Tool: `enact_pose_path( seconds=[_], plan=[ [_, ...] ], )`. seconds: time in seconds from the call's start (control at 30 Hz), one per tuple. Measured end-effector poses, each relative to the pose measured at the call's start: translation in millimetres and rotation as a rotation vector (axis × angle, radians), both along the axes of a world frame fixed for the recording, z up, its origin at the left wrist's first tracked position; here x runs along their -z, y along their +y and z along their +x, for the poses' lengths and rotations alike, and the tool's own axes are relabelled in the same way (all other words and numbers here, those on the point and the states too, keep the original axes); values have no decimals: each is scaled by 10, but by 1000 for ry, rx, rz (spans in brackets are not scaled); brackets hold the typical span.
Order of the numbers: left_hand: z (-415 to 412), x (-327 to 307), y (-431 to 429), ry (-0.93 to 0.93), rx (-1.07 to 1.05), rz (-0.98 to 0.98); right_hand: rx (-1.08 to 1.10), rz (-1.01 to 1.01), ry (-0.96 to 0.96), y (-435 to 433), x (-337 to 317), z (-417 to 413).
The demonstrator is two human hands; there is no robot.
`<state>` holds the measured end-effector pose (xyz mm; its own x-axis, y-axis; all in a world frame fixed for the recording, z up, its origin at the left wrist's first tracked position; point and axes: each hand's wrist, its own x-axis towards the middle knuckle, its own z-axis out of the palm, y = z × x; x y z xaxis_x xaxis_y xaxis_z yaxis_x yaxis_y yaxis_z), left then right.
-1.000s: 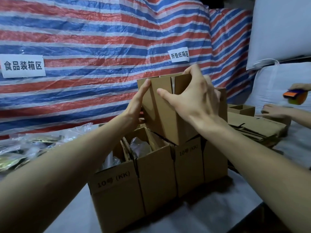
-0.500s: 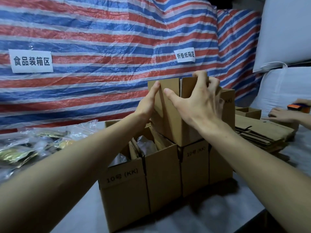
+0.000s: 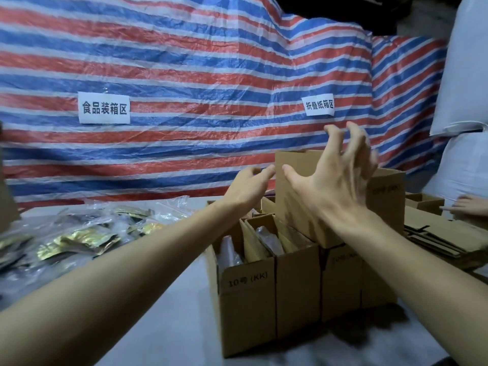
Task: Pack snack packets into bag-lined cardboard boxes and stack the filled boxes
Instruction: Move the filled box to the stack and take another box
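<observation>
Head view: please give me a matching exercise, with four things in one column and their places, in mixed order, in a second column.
Things:
1 top box
2 packets
3 flat cartons
4 left sign

Places:
a on the tarp
b on the table, left
c on the row of boxes
d far right

Pairs: 1-c, 2-b, 3-d, 4-a

Both bare forearms reach forward, hands close together. The left hand (image 3: 248, 188) lies relaxed, fingers loosely extended — the right hand (image 3: 335, 186), higher, splays hooked fingers, gripping nothing.
</observation>
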<state>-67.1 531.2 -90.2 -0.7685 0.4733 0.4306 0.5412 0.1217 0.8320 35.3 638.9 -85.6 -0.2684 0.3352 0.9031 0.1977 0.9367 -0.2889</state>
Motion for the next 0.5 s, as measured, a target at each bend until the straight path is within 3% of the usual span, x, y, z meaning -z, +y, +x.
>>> enact_pose_path(
  seconds=[0.13,0.27,0.37,0.5],
  plan=[
    [17,-26,-617,194,-119,68,-155,94,20,-553,-32,-92],
    [36,94,-1505,329,-239,51,-475,85,-16,-1266,52,-232],
    [27,295,-2287,457,-369,-134,-694,39,-109,-1836,190,-400],
    [27,606,-3341,689,-494,-594,-903,-44,-274,-2542,482,-653]
  ],
)
